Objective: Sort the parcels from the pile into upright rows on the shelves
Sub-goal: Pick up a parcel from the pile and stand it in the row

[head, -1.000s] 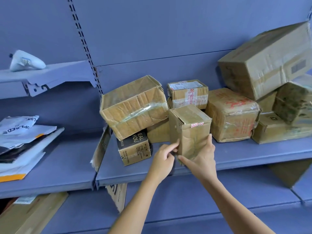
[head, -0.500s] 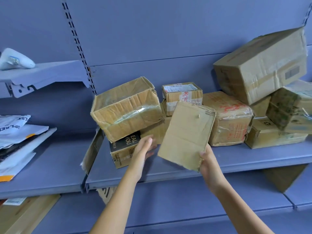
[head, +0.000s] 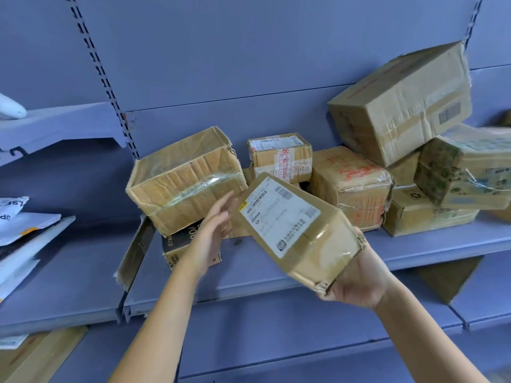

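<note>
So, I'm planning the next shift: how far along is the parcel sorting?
Early. Done: no upright row shows on the shelf. In hand: the right hand holds a labelled parcel, tilted, label up; the left hand is open beside it. Left: the pile, including the large tilted box and the crushed box lying on the black box.

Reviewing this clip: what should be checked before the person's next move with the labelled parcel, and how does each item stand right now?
1. Support: right hand under the held parcel: ok.
2. Shipping label faces up: ok.
3. Held parcel upright: not ok, tilted.
4. Free helper: left hand holds nothing, fingers straight: ok.
5. Bare shelf strip in front of the pile: ok.
6. Tilted big box steady atop the pile: cannot tell.
</note>
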